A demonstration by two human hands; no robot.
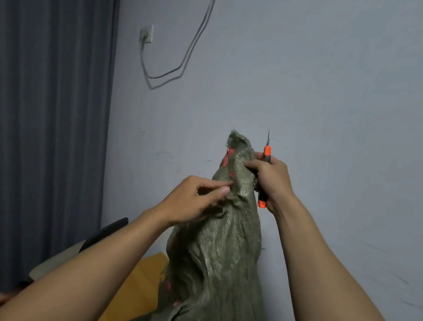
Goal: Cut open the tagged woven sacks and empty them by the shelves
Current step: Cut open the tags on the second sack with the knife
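Right hand point(268, 181) gripping orange-handled utility knife point(267, 153) and neck of olive woven plastic sack point(218, 260), left hand point(195, 200) just below, seemingly pinching fabric

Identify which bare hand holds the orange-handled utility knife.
The right hand: it grips the orange-handled utility knife, blade up, together with the green woven sack. The left hand pinches only sack fabric.

Your olive-green woven sack point(220, 247) is raised upright, its neck bunched to a frayed peak at 12 o'clock. The creased body widens toward 6 o'clock and runs past the lower edge. A red patch point(229, 157) shows in the folds at the peak's 9 o'clock side. Your orange-and-black cutter point(267, 153) stands just beside the neck at 3 o'clock, thin blade pointing to 12.
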